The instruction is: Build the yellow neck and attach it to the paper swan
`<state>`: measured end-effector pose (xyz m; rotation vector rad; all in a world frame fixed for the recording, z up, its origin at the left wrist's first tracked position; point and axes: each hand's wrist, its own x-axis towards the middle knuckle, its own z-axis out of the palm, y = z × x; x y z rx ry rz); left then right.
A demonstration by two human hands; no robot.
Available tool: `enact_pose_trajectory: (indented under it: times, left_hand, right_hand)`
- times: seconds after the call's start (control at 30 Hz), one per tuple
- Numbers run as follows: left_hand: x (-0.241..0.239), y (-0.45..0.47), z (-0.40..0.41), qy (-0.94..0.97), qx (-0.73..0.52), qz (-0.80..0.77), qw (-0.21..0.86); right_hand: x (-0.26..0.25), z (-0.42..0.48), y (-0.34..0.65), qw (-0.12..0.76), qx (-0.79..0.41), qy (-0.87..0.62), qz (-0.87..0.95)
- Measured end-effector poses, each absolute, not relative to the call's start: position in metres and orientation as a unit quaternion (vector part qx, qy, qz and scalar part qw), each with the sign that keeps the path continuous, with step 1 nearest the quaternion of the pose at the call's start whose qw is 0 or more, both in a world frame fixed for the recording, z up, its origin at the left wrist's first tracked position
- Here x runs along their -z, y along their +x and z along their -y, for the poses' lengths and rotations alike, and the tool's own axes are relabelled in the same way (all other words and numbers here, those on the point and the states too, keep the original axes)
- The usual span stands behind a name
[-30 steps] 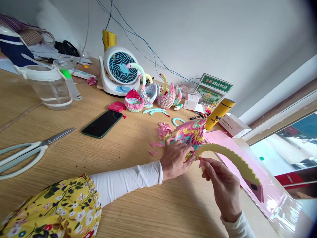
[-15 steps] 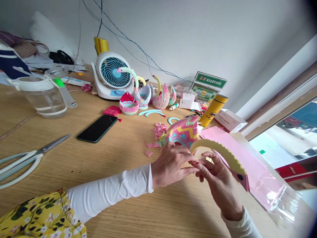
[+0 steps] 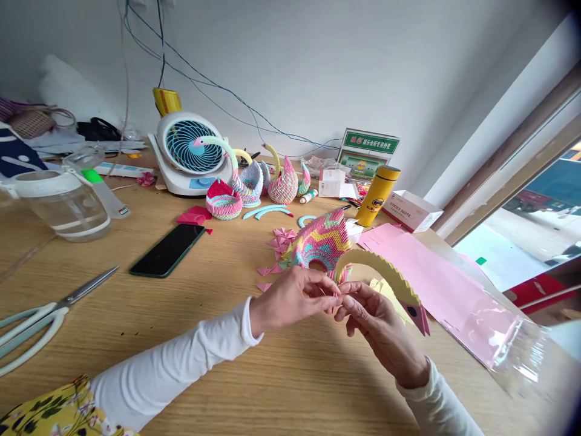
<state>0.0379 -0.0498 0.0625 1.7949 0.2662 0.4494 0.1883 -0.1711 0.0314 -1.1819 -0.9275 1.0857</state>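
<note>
Left hand (image 3: 295, 298) and right hand (image 3: 380, 330) meet fingertip to fingertip above the desk (image 3: 181, 327). Each grip is pinched on the base of the yellow paper neck (image 3: 385, 272), just beside the paper swan body (image 3: 320, 242).

Your swan neck (image 3: 381, 269) is yellow, its head (image 3: 421, 316) pink with a black dot; the swan body (image 3: 320, 242) zigzags pink, yellow and teal. Your sleeve (image 3: 181, 369) is white, the sheet (image 3: 436, 284) pink.
</note>
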Motion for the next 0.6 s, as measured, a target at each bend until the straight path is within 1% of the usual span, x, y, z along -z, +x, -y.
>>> enact_pose_trajectory:
  times: [0.1, 0.27, 0.43, 0.53, 0.6]
  left_hand:
    - [-0.067, 0.036, 0.037, 0.701, -0.213, -0.119, 0.670]
    - [-0.076, 0.038, 0.019, 0.646, -0.277, -0.180, 0.688]
    - [-0.077, 0.050, 0.017, 0.665, -0.272, -0.205, 0.664]
    - [-0.079, 0.057, 0.018, 0.686, -0.261, -0.225, 0.641]
    - [-0.081, 0.060, 0.020, 0.692, -0.249, -0.237, 0.635]
  right_hand:
    - [-0.031, 0.172, 0.190, 0.598, -0.445, -0.533, 0.402]
    - [-0.029, 0.171, 0.195, 0.583, -0.373, -0.589, 0.418]
    - [-0.020, 0.165, 0.201, 0.587, -0.254, -0.644, 0.420]
    - [-0.014, 0.162, 0.202, 0.574, -0.176, -0.665, 0.445]
    - [-0.010, 0.160, 0.202, 0.565, -0.145, -0.663, 0.469]
